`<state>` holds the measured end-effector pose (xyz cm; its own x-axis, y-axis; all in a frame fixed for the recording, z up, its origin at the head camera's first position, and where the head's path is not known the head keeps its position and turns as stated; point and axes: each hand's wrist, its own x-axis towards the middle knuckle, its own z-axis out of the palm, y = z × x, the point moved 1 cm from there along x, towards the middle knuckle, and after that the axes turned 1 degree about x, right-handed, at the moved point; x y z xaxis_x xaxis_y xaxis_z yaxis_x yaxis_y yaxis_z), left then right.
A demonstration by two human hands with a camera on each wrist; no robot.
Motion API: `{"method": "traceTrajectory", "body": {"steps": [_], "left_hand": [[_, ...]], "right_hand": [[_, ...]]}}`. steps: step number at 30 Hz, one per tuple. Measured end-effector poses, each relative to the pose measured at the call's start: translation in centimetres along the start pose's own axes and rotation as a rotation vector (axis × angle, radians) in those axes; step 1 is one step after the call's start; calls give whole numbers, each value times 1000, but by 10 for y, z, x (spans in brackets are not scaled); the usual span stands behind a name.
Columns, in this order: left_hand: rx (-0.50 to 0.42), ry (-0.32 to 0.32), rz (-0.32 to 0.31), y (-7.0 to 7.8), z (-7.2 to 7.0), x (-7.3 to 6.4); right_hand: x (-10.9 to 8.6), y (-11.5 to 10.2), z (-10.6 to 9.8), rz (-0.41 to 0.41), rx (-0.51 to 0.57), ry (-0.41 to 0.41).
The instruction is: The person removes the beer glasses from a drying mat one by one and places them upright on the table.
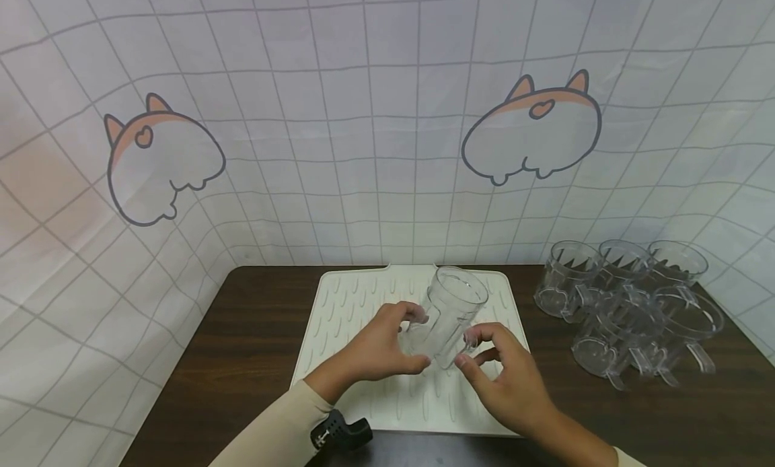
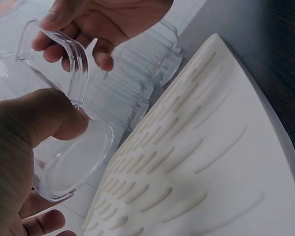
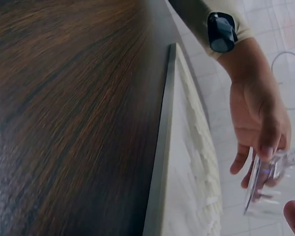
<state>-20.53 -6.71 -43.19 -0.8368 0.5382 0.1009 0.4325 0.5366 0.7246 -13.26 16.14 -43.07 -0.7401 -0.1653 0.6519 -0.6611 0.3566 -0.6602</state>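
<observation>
A clear mug point(image 1: 458, 302) is tilted over the white ridged mat point(image 1: 348, 319), its mouth leaning up and to the right in the head view. My left hand point(image 1: 383, 342) grips the lower body between thumb and fingers; the left wrist view shows the thumb close to the round base point(image 2: 81, 160). At the handle point(image 2: 78, 64), my right hand point(image 1: 508, 379) pinches with its thumb and fingertips. In the right wrist view the left hand point(image 3: 260, 113) reaches down to the mug point(image 3: 259, 184), whose far side runs out of frame.
Several clear mugs point(image 1: 569, 278) stand grouped on the dark wooden table point(image 1: 242, 346), right of the mat, handles toward me. A white gridded curtain point(image 1: 363, 151) with cartoon animals rises behind and around the table. A black device point(image 1: 339, 432) is on my left wrist.
</observation>
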Motion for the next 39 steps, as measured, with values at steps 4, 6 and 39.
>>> {"method": "traceTrajectory", "body": {"steps": [4, 6, 39], "left_hand": [[25, 1, -25, -1, 3, 2], [39, 3, -44, -2, 4, 3], [190, 8, -78, -17, 1, -16]], "right_hand": [[0, -2, 5, -43, 24, -16], [0, -3, 7, -53, 29, -32], [-11, 1, -22, -77, -158, -34]]}}
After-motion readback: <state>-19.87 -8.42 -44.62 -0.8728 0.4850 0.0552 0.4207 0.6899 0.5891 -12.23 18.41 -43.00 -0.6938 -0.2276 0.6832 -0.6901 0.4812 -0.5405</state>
